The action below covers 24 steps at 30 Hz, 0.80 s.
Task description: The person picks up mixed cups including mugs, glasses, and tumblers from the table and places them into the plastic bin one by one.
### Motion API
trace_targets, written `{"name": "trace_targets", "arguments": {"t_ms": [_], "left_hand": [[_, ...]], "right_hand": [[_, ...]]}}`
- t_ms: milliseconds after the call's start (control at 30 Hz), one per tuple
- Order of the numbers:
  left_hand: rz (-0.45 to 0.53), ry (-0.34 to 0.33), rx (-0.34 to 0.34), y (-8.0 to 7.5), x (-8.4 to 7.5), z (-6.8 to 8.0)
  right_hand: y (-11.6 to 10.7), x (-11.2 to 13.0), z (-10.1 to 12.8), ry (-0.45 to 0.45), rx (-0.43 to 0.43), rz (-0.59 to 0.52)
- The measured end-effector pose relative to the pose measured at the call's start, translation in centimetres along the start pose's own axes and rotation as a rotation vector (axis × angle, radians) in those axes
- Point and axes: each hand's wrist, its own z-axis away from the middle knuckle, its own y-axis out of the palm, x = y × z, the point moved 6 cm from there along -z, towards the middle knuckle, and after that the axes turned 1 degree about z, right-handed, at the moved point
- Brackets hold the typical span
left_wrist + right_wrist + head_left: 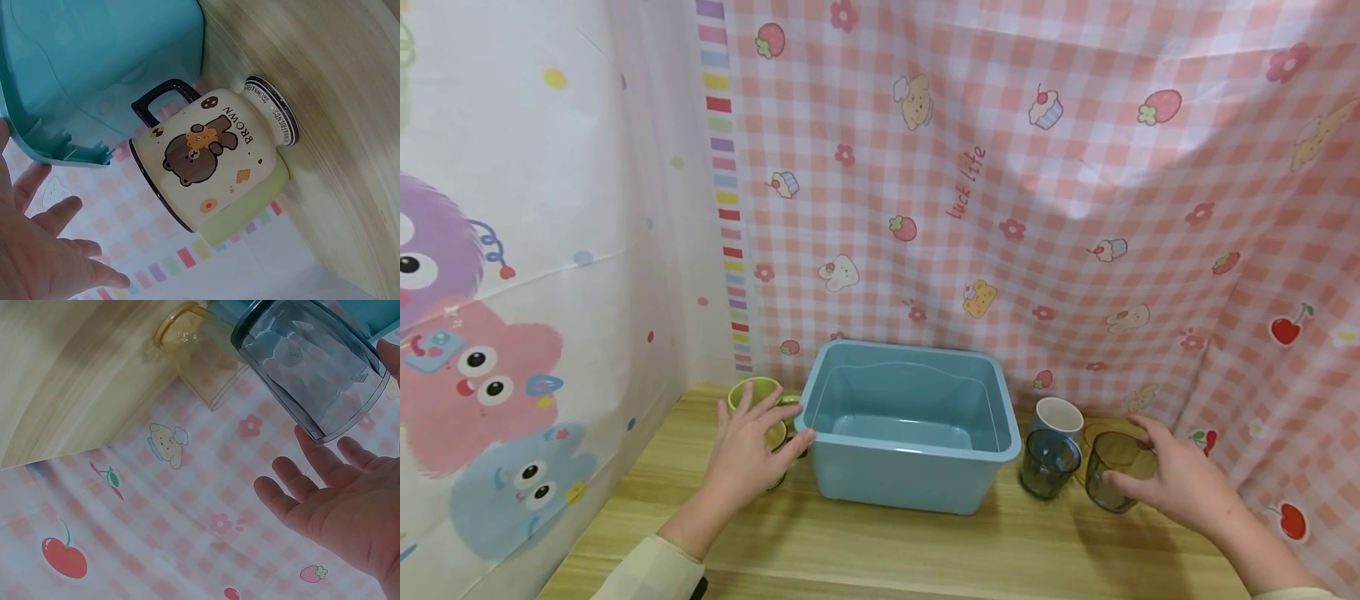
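Observation:
My left hand (752, 446) has its fingers spread above two mugs, with thumb and index tips right at the left rim of a blue plastic bin (895, 483). A cream mug (206, 150) with a brown bear print and dark handle stands below that hand. Behind it is a green mug (756, 387), partly hidden by the fingers. On the right, my right hand (1183, 475) pinches the rim of a brownish see-through glass (1108, 479) between thumb and fingers. Beside that glass stands a dark blue-grey glass (1049, 465).
A white-and-blue cup (1060, 417) stands behind the dark glass, and a yellow see-through glass (200, 356) behind the brownish one. The bin stands between the two groups on a wooden table (880, 554). Printed cloths (985, 167) hang close behind and at both sides.

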Motion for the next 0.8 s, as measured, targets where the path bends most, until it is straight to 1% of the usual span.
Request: {"name": "trace_targets", "arguments": {"t_ms": [367, 500, 700, 800], "left_hand": [[0.016, -0.012, 0.006, -0.2, 0.1, 0.1], [0.018, -0.018, 0.015, -0.2, 0.1, 0.1], [0.030, -0.021, 0.020, -0.2, 0.0, 0.1], [0.039, -0.022, 0.023, -0.2, 0.0, 0.1]], "right_hand": [[-0.6, 0.5, -0.7, -0.024, 0.000, 0.006], [-1.0, 0.8, -0.9, -0.037, -0.009, 0.004], [-1.7, 1.1, -1.3, -0.034, 0.007, 0.022], [-2.1, 1.2, -1.5, -0.039, -0.005, 0.028]]}}
